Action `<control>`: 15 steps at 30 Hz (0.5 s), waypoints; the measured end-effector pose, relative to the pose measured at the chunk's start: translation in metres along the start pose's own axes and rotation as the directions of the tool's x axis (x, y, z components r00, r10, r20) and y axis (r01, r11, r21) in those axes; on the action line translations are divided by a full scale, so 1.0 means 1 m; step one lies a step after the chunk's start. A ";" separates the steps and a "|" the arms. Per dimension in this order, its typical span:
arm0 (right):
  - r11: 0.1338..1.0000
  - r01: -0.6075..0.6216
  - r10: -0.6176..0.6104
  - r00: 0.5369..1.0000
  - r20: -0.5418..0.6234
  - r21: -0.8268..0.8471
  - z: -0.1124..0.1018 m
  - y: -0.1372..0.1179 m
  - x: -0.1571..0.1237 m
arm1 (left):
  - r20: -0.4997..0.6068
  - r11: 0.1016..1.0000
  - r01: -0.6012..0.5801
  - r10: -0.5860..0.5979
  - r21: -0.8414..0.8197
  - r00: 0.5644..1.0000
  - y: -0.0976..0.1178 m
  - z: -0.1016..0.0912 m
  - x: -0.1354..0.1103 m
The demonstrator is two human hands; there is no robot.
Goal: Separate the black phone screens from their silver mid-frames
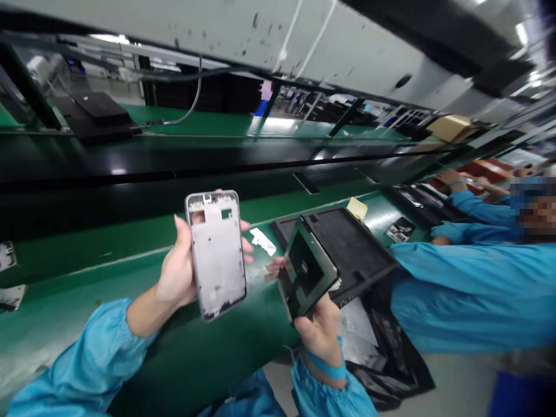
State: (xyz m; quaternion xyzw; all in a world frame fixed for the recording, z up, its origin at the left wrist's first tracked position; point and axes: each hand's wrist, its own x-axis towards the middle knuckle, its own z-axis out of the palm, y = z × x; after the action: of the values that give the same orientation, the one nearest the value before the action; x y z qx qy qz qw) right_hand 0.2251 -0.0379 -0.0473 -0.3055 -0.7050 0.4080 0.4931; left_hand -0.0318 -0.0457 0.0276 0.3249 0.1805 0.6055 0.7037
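My left hand (177, 269) is wrapped round a silver-grey phone frame (219, 263), held upright above the bench. The frame has cutouts near its top and dark marks along its lower edge. To the right, my right hand (321, 327) grips a glossy dark phone-shaped panel (306, 266) by its lower end, tilted, with reflections on its face. Some fingers of this hand show past the panel's left edge. A small white cut-out piece (263, 241) lies on the green bench (191, 353) between the two.
Behind the panel lies a black foam tray (356, 243). Below it hangs a black plastic bag (391, 353) with clear plastic. A conveyor (130, 156) runs along the far side. At the right sits a co-worker in blue sleeves (469, 289), close to the tray.
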 end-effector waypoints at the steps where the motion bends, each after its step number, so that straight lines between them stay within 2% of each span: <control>1: 0.995 0.072 -0.069 0.997 0.046 -0.072 -0.001 -0.003 0.004 | -0.056 0.999 -0.035 0.037 0.036 0.998 -0.001 -0.004 0.005; 4: 0.952 0.228 -0.197 0.967 0.164 -0.205 0.002 -0.010 0.015 | -0.132 0.993 -0.081 0.091 0.081 0.987 -0.002 -0.011 0.014; 9: 0.909 0.288 -0.222 0.946 0.236 -0.302 0.011 -0.015 0.020 | -0.195 0.983 -0.180 0.174 -0.016 0.965 0.005 -0.006 0.015; 15: 0.883 0.322 -0.224 0.929 0.296 -0.342 0.011 -0.022 0.023 | -0.170 0.961 -0.278 0.274 0.001 0.947 0.008 -0.004 0.014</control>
State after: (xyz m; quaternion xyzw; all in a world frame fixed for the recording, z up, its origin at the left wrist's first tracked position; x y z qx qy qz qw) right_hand 0.2065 -0.0325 -0.0194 -0.2398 -0.8633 0.2222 0.3846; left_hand -0.0370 -0.0308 0.0319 0.2864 0.1851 0.7254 0.5980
